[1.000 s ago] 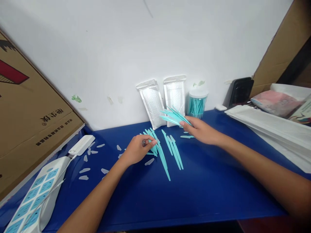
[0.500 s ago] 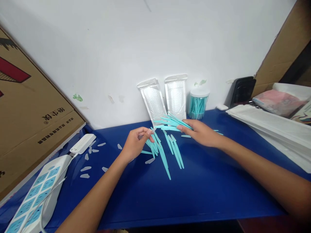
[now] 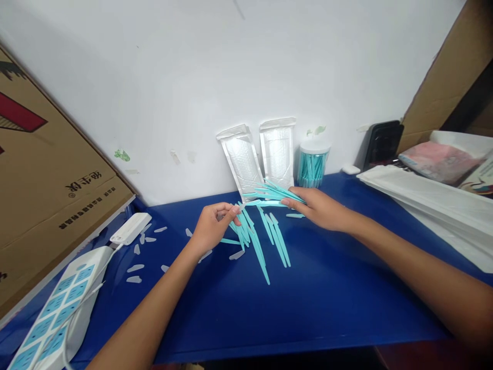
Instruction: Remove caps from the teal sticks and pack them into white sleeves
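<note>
My right hand (image 3: 318, 206) is closed round a fanned bundle of teal eyebrow razors (image 3: 275, 193), their ends pointing left. Between thumb and fingers my left hand (image 3: 215, 223) pinches a small translucent blade cap (image 3: 242, 206), at the end of one razor from the bundle. Whether the cap is on that razor or only touching it, I cannot tell. Below the hands lie more loose teal razors (image 3: 279, 241), some partly behind my left fingers. Several loose translucent caps (image 3: 134, 267) are scattered on the blue table to the left.
Two silver bubble pouches (image 3: 278, 154) lean on the wall beside a lidded jar of teal sticks (image 3: 313, 167). At left are a power strip (image 3: 80, 288), a white device (image 3: 131, 228) and a cardboard box (image 3: 57, 169). White packaging (image 3: 423, 205) lies at right on the blue table (image 3: 327, 303).
The cap in my left hand now meets the end of a razor, where a slight gap showed before. My right hand keeps its hold; the view has shifted slightly.
</note>
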{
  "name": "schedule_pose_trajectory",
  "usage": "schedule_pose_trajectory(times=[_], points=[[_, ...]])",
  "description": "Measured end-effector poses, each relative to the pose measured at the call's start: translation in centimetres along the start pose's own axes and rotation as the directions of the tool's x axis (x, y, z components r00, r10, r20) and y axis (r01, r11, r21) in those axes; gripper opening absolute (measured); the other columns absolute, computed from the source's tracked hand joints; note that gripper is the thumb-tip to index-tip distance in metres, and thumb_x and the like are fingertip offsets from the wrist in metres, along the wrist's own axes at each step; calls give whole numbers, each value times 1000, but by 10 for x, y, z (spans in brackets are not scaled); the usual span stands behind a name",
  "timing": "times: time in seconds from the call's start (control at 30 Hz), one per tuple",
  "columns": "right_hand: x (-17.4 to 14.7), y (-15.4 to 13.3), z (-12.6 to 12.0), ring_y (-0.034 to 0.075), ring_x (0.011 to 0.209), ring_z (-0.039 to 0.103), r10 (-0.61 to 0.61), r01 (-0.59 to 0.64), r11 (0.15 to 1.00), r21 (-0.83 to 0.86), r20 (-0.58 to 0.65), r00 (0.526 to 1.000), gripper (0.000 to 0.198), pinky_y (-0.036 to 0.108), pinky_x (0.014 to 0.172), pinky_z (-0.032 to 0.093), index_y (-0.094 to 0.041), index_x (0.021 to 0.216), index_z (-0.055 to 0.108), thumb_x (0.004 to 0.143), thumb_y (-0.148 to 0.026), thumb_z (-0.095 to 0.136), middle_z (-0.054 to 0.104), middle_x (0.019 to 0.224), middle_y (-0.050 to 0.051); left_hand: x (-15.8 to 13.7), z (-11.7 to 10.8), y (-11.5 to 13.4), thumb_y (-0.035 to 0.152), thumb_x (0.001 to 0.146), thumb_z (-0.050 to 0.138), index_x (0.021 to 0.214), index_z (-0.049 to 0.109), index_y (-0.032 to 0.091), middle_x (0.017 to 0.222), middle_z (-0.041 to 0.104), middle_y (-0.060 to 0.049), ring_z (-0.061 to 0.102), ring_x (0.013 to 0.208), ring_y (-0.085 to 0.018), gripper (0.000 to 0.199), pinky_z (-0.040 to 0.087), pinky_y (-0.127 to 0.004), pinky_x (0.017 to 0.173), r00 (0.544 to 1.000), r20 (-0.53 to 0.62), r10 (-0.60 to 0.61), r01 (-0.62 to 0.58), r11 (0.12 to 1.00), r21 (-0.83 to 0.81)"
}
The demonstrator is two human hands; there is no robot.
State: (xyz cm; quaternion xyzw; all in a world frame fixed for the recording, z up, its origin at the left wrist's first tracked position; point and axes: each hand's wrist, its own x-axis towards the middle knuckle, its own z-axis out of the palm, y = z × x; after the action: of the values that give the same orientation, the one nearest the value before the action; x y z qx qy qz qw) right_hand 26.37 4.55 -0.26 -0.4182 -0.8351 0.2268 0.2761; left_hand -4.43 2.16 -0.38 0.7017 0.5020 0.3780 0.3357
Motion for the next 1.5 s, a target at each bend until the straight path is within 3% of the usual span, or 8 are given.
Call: schedule_pose_trajectory(times=[0.37, 0.6, 0.77, 0.9, 1.03, 1.2, 1.37, 1.5], points=[[0, 0, 1, 22, 74, 57, -11, 11, 1000, -24, 29, 1000, 47, 32, 67, 37, -22, 89, 54, 104, -64, 40, 63, 83, 4, 0, 1, 1, 54, 96, 62, 84, 73, 16, 76, 76, -5, 49, 54, -12, 42, 32, -26, 53, 999, 40, -1, 0, 1000, 24], [-4, -12, 8, 20, 71, 55, -92, 92, 996, 4, 99, 991, 43, 31, 67, 37, -21, 88, 53, 106, -59, 41, 60, 80, 2, -5, 5, 7, 50, 95, 67, 74, 75, 16, 72, 74, -6, 60, 66, -15, 40, 43, -27, 67, 985, 173, -7, 7, 1000, 1], [-4, -14, 9, 20, 75, 57, -96, 90, 993, 70, 90, 991, 41, 32, 69, 40, -21, 93, 57, 106, -56, 41, 63, 86, 3, -4, 9, 2, 52, 91, 71, 79, 75, 16, 64, 65, -3, 54, 62, -12, 38, 40, -24, 60, 993, 81, -88, 98, 987, -127], [-2, -8, 7, 21, 74, 57, -54, 50, 997, 55, 64, 997, 43, 32, 68, 39, -21, 91, 57, 105, -59, 40, 63, 84, 3, -3, 5, 2, 44, 92, 67, 101, 73, 15, 66, 49, 3, 27, 49, -6, 31, 19, -22, 44, 957, 129, -260, 290, 830, -476], [0, -3, 6, 22, 74, 58, -11, 10, 1000, 29, 37, 999, 46, 32, 68, 40, -22, 87, 55, 105, -61, 39, 61, 81, 3, -2, -2, 5, 18, 83, 67, 124, 66, 13, 95, 64, -6, 46, 63, -9, 41, 38, -22, 53, 934, 210, -290, 354, 650, -672], [1, 1, 5, 24, 81, 60, 0, -1, 1000, 16, 23, 1000, 47, 34, 73, 42, -21, 90, 58, 105, -60, 38, 65, 87, 6, -1, -4, 6, 17, 89, 71, 132, 60, 13, 124, 69, -18, 46, 66, -8, 44, 41, -24, 60, 929, 240, -281, 370, 711, -598], [1, -1, 2, 24, 80, 61, -2, 1, 999, 35, 29, 1000, 47, 33, 74, 43, -21, 90, 59, 104, -61, 39, 67, 87, 5, 0, -4, 1, 45, 95, 69, 121, 63, 12, 90, 74, -11, 23, 49, -5, 42, 20, -25, 47, 953, 231, -197, 285, 843, -457], [-1, -3, 1, 23, 77, 59, -38, 31, 997, 77, 91, 995, 48, 33, 71, 42, -21, 89, 58, 103, -63, 40, 65, 85, 4, 1, -3, -2, 56, 94, 65, 104, 70, 14, 87, 74, -9, 23, 46, -5, 44, 15, -25, 45, 979, 139, -149, 184, 942, -280]])
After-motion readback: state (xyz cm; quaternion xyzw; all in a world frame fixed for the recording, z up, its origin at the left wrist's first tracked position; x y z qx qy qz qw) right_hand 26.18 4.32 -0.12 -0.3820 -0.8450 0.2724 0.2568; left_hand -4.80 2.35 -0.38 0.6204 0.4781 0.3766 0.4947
